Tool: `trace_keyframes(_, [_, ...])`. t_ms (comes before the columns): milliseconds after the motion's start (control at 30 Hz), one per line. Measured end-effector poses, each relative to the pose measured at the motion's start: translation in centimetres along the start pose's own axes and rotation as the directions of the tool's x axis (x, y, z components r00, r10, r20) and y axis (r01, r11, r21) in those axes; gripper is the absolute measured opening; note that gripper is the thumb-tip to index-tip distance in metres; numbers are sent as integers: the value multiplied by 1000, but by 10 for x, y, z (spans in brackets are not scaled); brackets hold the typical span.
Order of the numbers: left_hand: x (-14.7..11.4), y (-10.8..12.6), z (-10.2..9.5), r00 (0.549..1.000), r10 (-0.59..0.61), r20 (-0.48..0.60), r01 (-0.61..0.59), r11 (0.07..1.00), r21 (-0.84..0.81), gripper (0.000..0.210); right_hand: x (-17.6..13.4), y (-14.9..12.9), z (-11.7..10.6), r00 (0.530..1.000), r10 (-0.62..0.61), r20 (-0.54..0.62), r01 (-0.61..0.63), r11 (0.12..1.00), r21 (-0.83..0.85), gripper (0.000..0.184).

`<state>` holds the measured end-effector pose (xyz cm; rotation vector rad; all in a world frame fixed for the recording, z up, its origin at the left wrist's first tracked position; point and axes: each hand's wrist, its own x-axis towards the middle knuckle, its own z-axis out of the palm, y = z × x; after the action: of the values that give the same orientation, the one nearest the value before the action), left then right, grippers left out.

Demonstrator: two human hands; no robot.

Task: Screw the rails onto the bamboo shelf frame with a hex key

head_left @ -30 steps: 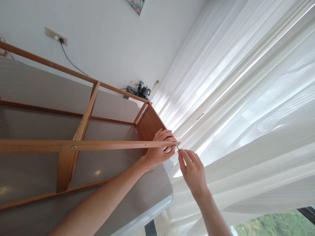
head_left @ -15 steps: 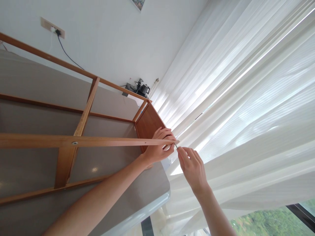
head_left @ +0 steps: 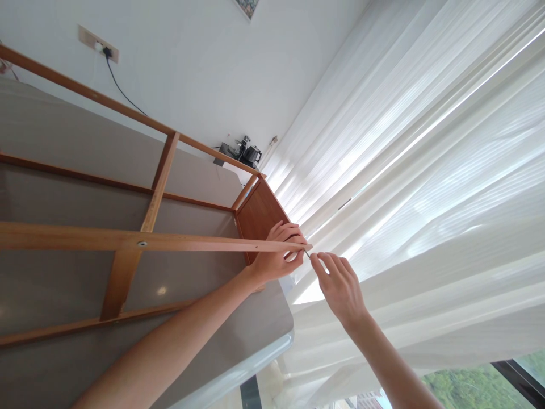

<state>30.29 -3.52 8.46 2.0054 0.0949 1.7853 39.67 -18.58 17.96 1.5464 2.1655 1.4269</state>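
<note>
A wooden frame point(head_left: 204, 243) with several rails and cross slats lies over a grey table, its near rail running to the right toward my hands. My left hand point(head_left: 279, 253) is closed around the right end of that rail, the fingers behind it and the thumb below. In my right hand point(head_left: 338, 281), thumb and fingertips pinch a thin dark rod that looks like a hex key point(head_left: 307, 254). The rod's tip meets the rail's end beside my left thumb; exactly what it sits in is too small to tell. A bolt head point(head_left: 142, 243) shows on the rail farther left.
The grey table point(head_left: 259, 324) has a rounded corner beneath my left forearm. A brown wooden panel point(head_left: 261, 207) joins the frame's right end. White curtains point(head_left: 409, 227) hang close on the right. A black kettle point(head_left: 252, 155) stands behind, and a wall socket point(head_left: 97, 44) holds plugs.
My right hand has shifted slightly right and its wrist has turned a little, with the thin rod tilted more. My left hand keeps its hold. The whole view has moved slightly.
</note>
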Motion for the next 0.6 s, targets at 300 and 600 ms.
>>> trace_keyframes(300, [1, 2, -1, 1000, -7, 4, 7, 1000, 1, 17, -2, 5, 0, 999, -42, -4, 42, 998, 52, 33])
trace_keyframes(600, [0, -1, 0, 1000, 1, 4, -1, 1000, 2, 20, -11, 1, 7, 1000, -2, -17, 4, 995, 98, 27])
